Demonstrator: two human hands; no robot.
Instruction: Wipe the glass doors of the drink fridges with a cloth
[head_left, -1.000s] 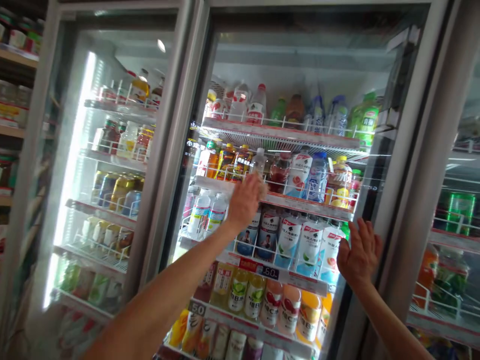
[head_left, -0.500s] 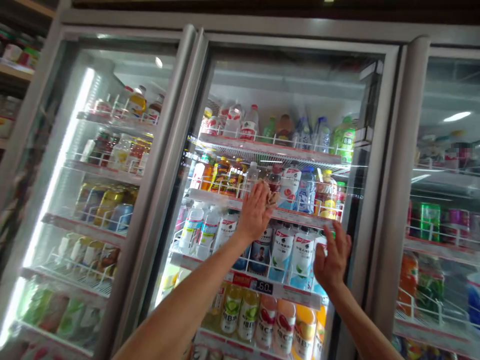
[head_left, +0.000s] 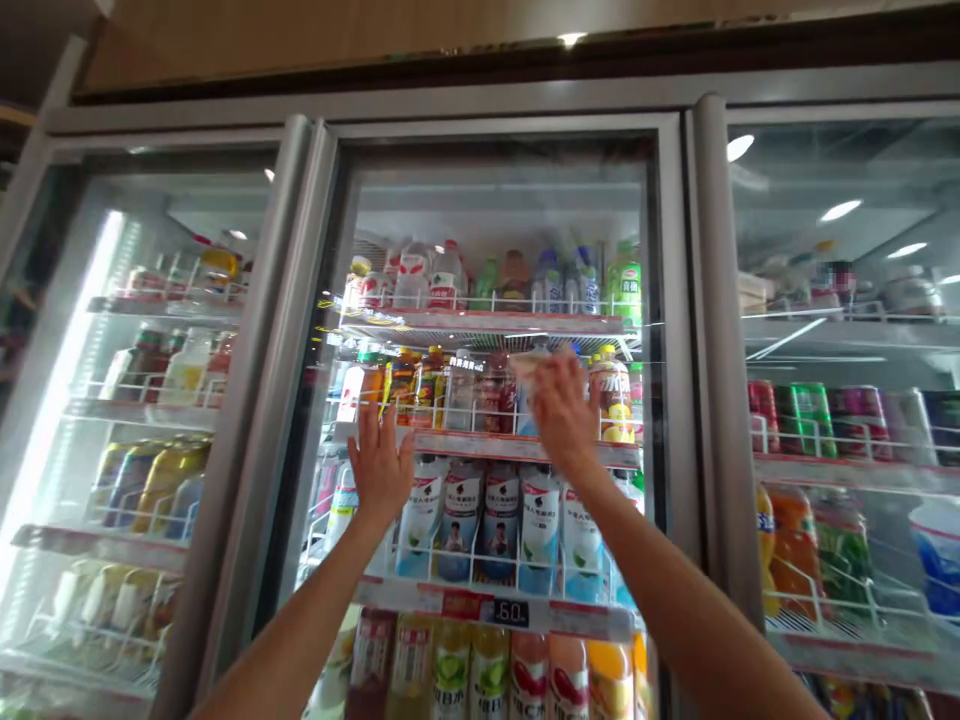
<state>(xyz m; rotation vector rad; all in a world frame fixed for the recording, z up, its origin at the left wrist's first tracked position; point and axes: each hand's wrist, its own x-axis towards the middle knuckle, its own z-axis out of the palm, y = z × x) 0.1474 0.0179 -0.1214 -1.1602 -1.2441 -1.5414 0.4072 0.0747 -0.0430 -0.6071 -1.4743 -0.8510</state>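
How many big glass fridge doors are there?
3: a silver-framed left glass door, a silver-framed middle glass door and a silver-framed right glass door. More may lie beyond the picture's edges.

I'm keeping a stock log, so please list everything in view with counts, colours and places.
glass doors: three, grey-framed, side by side
panel: one, brown, above the doors
shelves: several, pale, behind the glass
bottles: many, mixed colours, shelves
cans: several, mixed colours, side sections
price display: one, dark, middle section
light tube: one, white, left section
cloth: one, pale, at the right hand
left hand: one, bare, before middle door
right hand: one, bare, before middle door
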